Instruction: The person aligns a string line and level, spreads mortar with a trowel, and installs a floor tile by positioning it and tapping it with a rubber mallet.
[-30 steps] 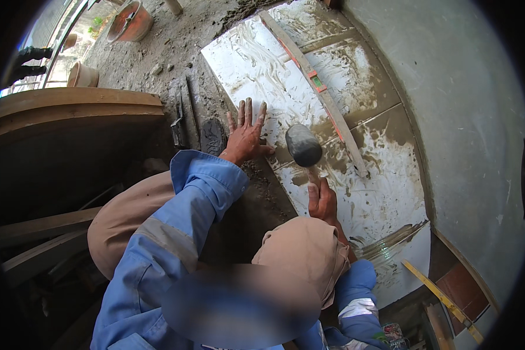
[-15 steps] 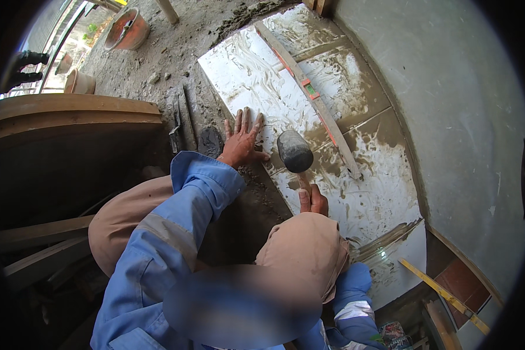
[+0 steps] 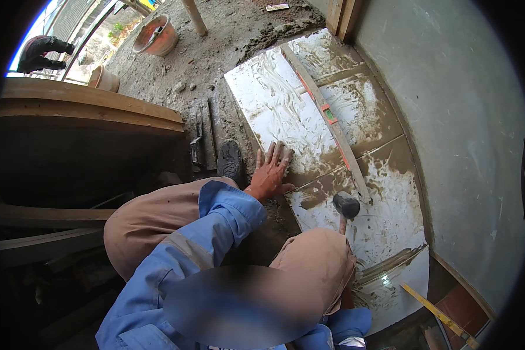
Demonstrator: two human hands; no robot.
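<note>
My left hand (image 3: 269, 172) lies open, fingers spread, on the near left edge of the white floor tiles (image 3: 259, 81), which are smeared with wet grey-brown mortar. Over the tiles to its right is the black head of a rubber mallet (image 3: 346, 205). The mallet's wooden handle runs down behind my right knee (image 3: 318, 256), which hides my right hand and its grip; a strip of my right arm (image 3: 347, 297) shows beside the knee. A long straight bar with a small spirit level (image 3: 329, 114) on it rests across the tiles, its lower end close to the mallet head.
A grey wall (image 3: 449, 128) borders the tiles on the right. Wooden boards (image 3: 87, 111) stand at left. Beyond are a bucket (image 3: 156, 36), a post (image 3: 193, 16) and rough soil. A yellow strip (image 3: 431, 309) lies at lower right, and a dark-gloved hand (image 3: 44, 53) shows at upper left.
The mallet has moved right and nearer me, close to the bar's lower end. My right hand has gone behind my knee. My left hand stays on the tile edge; the whole view has shifted.
</note>
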